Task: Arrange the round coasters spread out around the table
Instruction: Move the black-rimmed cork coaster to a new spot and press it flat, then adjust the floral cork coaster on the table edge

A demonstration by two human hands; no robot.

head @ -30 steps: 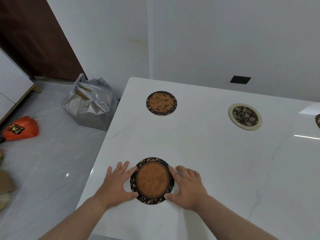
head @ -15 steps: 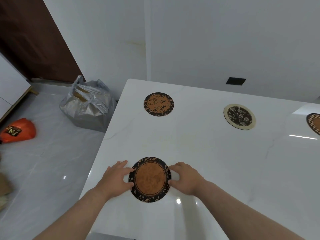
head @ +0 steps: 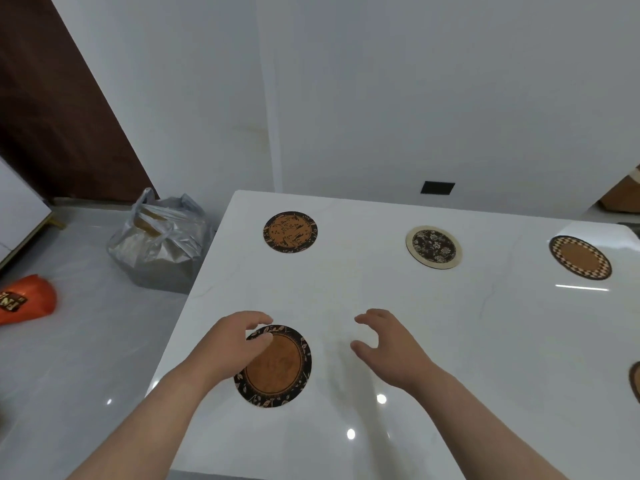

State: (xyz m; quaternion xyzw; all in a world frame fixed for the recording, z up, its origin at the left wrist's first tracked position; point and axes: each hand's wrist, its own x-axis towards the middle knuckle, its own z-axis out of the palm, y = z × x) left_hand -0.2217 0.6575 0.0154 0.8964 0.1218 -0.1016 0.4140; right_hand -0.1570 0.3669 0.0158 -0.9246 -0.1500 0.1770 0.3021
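1. White stone-look table (head: 450, 341) carries the round coasters, which lie well apart from one another.
2. We find the left hand (head: 235, 344) over the left rim of the leaf-bordered coaster (head: 277, 372), fingers loosely curved and not wrapped round it. The thumb tip lies across the black border; we cannot tell whether it presses.
3. We find the right hand (head: 388, 344) to the right of that coaster and apart from it, thumb and fingers spread and gently bent, holding nothing.
4. The leaf-bordered coaster lies flat near the table's front left corner, brown centre up. Being round, it shows no long axis or heading.
5. Along the far side, left to right, we note a bird-patterned coaster (head: 290, 232), a cream-rimmed floral coaster (head: 433, 247) and a checker-bordered coaster (head: 580, 258), all flat.
6. A further coaster edge (head: 635, 381) is cut off at the right.
7. On the floor to the left sit a silver plastic bag (head: 159, 244) and an orange bag (head: 26, 303).
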